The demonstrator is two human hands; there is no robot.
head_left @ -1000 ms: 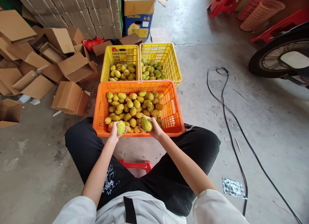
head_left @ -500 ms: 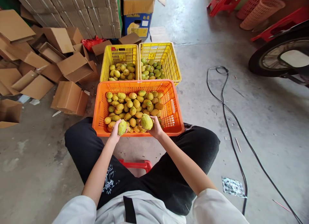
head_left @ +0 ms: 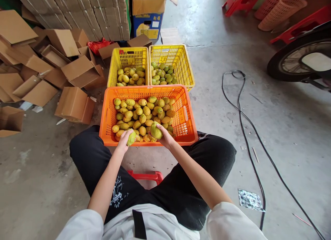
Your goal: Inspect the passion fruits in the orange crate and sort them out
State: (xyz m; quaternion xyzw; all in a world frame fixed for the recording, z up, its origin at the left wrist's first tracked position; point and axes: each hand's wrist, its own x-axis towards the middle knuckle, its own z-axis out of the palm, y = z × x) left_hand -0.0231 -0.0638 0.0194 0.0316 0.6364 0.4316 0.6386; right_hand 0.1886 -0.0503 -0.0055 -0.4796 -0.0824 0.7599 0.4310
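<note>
My left hand [head_left: 124,140] is closed around a yellow-green papaya [head_left: 131,138] at the near edge of the orange crate [head_left: 192,129]. Another green papaya [head_left: 156,130], slightly larger, sits in my right hand [head_left: 165,136], with the thumb along its upper side. Both fruits are held apart over the crate's front rim. Inside the crate lie many loose papayas [head_left: 139,111], yellow, orange and greenish. The fingers under each held fruit are mostly hidden.
Behind stand two yellow crates, the left one [head_left: 111,71] with yellowish fruit and the right one [head_left: 190,71] with greener fruit. Cardboard boxes [head_left: 74,102] are heaped at left. A black cable [head_left: 254,129] and a motorbike wheel [head_left: 292,61] are at right.
Both papayas have turned a little in my hands. The right one has tilted and shifted slightly left; the left hand stays almost in place.
</note>
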